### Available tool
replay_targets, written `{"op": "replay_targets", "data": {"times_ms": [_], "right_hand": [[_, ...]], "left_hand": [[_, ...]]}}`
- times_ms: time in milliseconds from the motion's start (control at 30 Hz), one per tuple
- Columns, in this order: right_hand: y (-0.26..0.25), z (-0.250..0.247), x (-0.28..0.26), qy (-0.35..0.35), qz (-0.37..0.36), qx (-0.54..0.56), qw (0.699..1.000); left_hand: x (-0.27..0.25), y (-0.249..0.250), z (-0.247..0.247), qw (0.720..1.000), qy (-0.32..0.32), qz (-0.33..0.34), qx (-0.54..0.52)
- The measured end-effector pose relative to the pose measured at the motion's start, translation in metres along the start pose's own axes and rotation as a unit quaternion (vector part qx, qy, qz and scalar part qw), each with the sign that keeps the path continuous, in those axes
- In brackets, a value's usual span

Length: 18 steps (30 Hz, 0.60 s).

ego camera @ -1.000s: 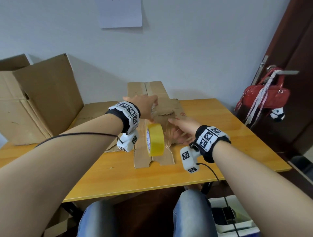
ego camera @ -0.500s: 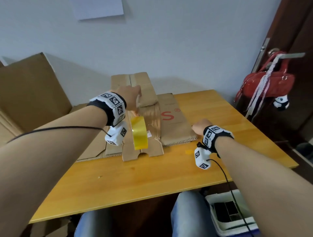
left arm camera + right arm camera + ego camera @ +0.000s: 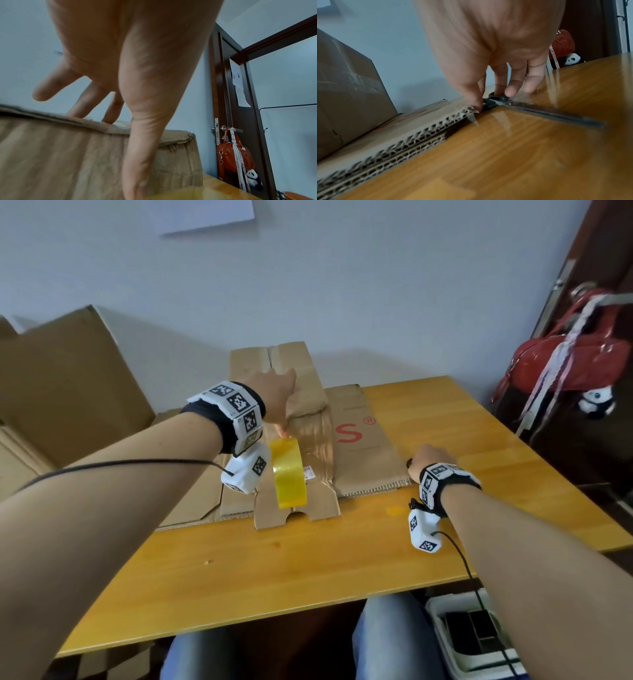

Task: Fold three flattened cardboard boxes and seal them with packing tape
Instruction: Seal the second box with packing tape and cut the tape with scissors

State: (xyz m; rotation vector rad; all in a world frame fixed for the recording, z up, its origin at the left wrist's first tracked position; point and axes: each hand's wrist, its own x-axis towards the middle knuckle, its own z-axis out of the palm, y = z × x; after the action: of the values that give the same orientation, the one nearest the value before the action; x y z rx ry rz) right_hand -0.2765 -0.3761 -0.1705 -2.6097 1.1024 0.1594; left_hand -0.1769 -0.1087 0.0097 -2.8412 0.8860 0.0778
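A narrow flattened cardboard box (image 3: 301, 392) lies bent, its far half rising against the wall. My left hand (image 3: 274, 402) rests straight fingers (image 3: 82, 102) on its top edge. The thumb (image 3: 142, 135) points down to a yellow tape roll (image 3: 287, 474) standing on edge on the box. A wider flat box with a red S (image 3: 359, 440) lies beside it. At that box's near right corner my right hand (image 3: 428, 457) grips the black handles of scissors (image 3: 496, 100). Their blades (image 3: 556, 115) lie on the table.
Another flat cardboard sheet (image 3: 195, 501) lies under the narrow box at the left. A big open carton (image 3: 68, 378) stands at the far left. The wooden table (image 3: 274, 577) has bare room in front. A red handbag (image 3: 565, 364) hangs on the door; a white bin (image 3: 472, 642) sits under the table.
My right hand left the middle of the cardboard, went right to the flat box's corner and took hold of the scissors. The left hand and the tape roll stayed where they were.
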Motion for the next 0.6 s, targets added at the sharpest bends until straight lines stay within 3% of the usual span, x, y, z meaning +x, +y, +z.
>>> {"op": "replay_targets", "data": {"times_ms": [167, 300, 500, 600], "right_hand": [[0.013, -0.003, -0.022, 0.035, 0.053, 0.082, 0.995], [0.001, -0.025, -0.048, 0.112, -0.001, 0.228, 0.967], [-0.065, -0.080, -0.101, 0.144, -0.129, 0.498, 0.845], [-0.100, -0.101, -0.126, 0.128, -0.182, 0.589, 0.777]], "left_hand": [[-0.006, -0.004, 0.007, 0.999, 0.007, -0.001, -0.040], [-0.013, -0.010, 0.012, 0.995, 0.022, 0.004, -0.094], [-0.030, -0.018, 0.018, 0.987, 0.055, 0.008, -0.150], [-0.043, -0.025, 0.011, 0.963, 0.126, 0.043, -0.236]]}}
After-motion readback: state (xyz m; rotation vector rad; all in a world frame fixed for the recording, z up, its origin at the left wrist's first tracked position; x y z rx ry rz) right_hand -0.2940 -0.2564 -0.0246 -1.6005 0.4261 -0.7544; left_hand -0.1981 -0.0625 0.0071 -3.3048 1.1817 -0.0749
